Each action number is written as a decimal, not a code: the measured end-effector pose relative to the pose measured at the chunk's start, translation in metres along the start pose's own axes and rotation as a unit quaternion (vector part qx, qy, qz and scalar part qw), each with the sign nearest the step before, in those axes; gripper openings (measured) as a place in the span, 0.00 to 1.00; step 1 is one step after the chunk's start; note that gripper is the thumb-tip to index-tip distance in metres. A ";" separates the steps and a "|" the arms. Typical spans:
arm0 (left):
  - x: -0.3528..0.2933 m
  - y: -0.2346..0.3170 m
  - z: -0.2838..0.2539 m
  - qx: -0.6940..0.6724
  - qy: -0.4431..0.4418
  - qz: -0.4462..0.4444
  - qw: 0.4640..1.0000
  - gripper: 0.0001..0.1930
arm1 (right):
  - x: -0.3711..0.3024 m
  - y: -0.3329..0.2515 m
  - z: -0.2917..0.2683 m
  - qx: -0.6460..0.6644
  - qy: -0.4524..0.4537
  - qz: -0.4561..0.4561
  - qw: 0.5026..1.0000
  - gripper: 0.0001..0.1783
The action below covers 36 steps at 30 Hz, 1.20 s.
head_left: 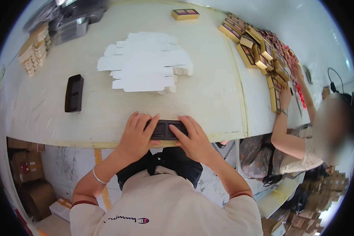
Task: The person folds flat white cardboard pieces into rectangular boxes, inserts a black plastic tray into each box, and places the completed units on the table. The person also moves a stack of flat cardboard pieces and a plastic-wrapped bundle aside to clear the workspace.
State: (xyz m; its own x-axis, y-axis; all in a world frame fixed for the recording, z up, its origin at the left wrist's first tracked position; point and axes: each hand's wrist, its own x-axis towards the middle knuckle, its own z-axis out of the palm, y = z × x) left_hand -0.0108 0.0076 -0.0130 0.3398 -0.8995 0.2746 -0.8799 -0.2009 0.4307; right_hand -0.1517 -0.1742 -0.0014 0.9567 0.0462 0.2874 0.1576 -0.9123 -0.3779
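Tray [162, 130] lies between left grip [137, 133] and right grip [193, 141].

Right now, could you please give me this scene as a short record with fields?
Left hand: left hand grips the left end of a black tray
Right hand: right hand at the tray's right end, one finger over its top
Held tray's place: near edge of the table
Left of the hands: second black tray, untouched
Beyond the hands: white flat pieces, overlapping in a pile
Far edge: single gold box
Right side: cluster of gold boxes, a co-worker's hand at its near end
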 end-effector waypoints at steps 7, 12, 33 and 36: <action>0.003 -0.020 -0.040 -0.037 0.167 -0.023 0.985 0.27 | -0.031 0.112 -0.056 -0.132 0.103 0.152 0.974 0.28; 0.000 -0.064 -0.072 0.139 0.213 -0.155 0.955 0.29 | 0.005 0.148 -0.082 -0.204 0.139 0.158 0.956 0.31; 0.050 -0.060 -0.032 -0.027 0.142 -0.140 0.980 0.32 | 0.135 0.093 -0.001 -0.056 0.104 -0.058 0.991 0.18; 0.056 -0.055 -0.030 -0.004 0.163 -0.119 0.979 0.30 | 0.129 0.096 -0.007 -0.037 0.084 -0.056 0.994 0.18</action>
State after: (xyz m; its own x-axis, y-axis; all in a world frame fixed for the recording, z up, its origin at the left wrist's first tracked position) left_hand 0.0661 -0.0197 0.0047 0.6241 -0.6557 0.4250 -0.7607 -0.3854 0.5223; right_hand -0.0147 -0.2590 0.0056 0.8788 0.0855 0.4696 0.2360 -0.9330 -0.2718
